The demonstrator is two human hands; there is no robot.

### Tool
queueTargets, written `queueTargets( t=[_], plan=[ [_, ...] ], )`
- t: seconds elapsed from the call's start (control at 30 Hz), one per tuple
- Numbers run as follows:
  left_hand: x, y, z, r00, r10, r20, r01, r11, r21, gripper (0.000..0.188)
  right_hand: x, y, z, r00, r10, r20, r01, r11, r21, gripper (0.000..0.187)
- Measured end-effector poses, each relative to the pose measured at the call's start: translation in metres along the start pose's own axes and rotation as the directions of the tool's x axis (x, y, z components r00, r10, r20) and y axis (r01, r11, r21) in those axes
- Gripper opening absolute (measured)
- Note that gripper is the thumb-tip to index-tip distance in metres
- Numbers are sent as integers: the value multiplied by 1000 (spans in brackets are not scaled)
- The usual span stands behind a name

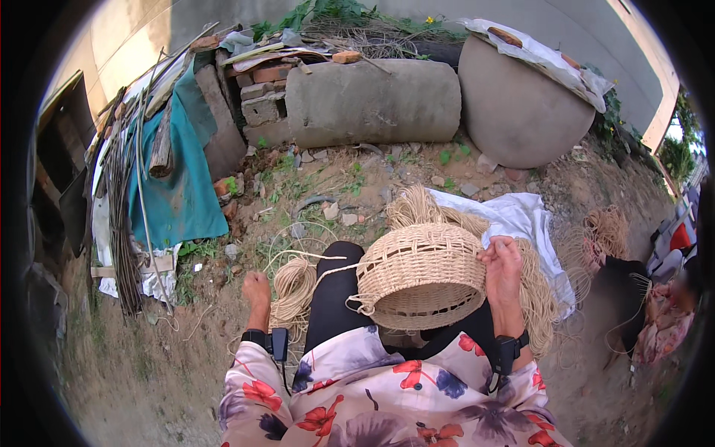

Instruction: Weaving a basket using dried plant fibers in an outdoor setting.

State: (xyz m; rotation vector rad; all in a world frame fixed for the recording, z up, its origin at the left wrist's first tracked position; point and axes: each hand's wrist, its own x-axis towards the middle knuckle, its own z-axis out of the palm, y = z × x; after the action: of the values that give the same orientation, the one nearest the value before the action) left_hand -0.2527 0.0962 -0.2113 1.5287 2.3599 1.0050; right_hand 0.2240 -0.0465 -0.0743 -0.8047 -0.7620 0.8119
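Observation:
A pale woven basket (pixel 424 279) rests on its side across my lap, its open mouth turned toward me. My right hand (pixel 502 262) grips its right edge, fingers bent around the weave. From the basket's left side loose strands of cord (pixel 333 270) run leftward over my knee. My left hand (pixel 257 289) is held out to the left of the basket, closed with the fingers curled; whether a strand lies in it I cannot make out. Just right of that hand sits a coiled hank of cord (pixel 294 281) on the ground.
More cord bundles (pixel 533 298) lie on a white sheet (pixel 536 212) beyond and right of the basket. Another person (pixel 663 316) sits at the far right by a tangle of cord (pixel 607 231). A concrete cylinder (pixel 372 100), a large rounded vessel (pixel 525 108) and a teal cloth (pixel 175 171) stand ahead.

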Motion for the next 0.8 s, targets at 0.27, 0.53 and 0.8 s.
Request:
queueTargets(
  t=[0.27,0.53,0.8],
  plan=[
    [-77,124,-78,760,531,376,-133,692,-709,16,-36,-28,89,735,-210,645,628,569,-530,39],
    [-117,181,-88,428,735,525,103,538,-837,21,-58,-4,119,673,167,720,581,482,-655,35],
    [-92,163,-54,531,643,552,-273,747,-607,25,-14,-28,80,869,-116,481,482,416,-771,20]
  ],
)
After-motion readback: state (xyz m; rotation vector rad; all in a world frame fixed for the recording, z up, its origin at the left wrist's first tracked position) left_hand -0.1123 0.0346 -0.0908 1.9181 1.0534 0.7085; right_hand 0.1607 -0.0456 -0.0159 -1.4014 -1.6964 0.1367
